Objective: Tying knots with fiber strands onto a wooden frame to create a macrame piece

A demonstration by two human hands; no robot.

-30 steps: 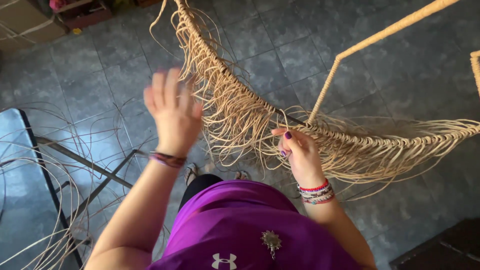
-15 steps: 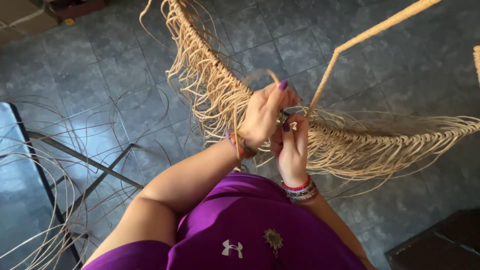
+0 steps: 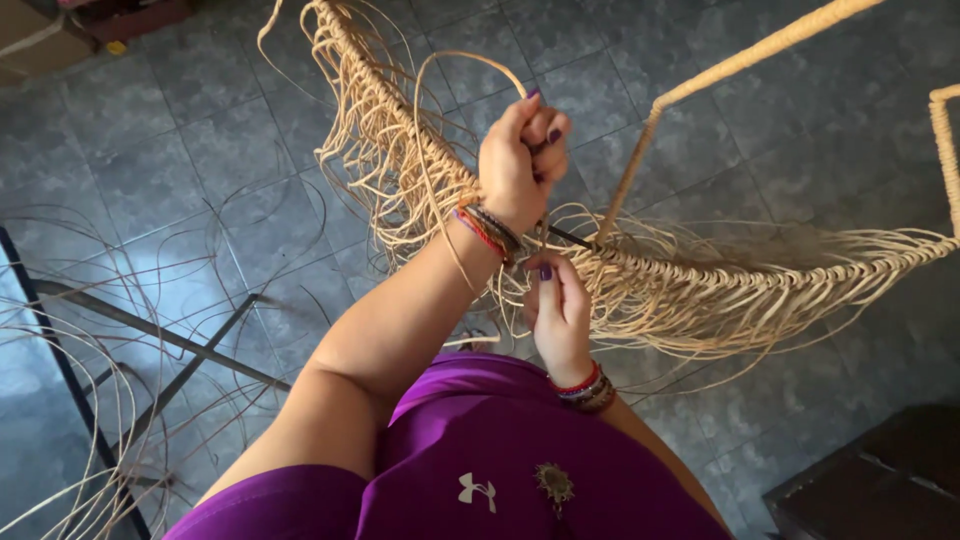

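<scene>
Left hand (image 3: pixel 520 165) has a tight grip on 1 cane strand (image 3: pixel 440 90), right hand (image 3: pixel 558 305) pinches the woven rim (image 3: pixel 700 270). Grey tiled floor (image 3: pixel 200 150) underneath. Loose cane (image 3: pixel 90 330) is piled over a dark metal frame (image 3: pixel 150 325)

One package shows: a brown cardboard box (image 3: pixel 40 40) at the top left corner, lying on the grey tiled floor well to the left of the woven wicker frame (image 3: pixel 400 140). It is cut off by the picture's edge, with a pale strip running across its top face.
</scene>
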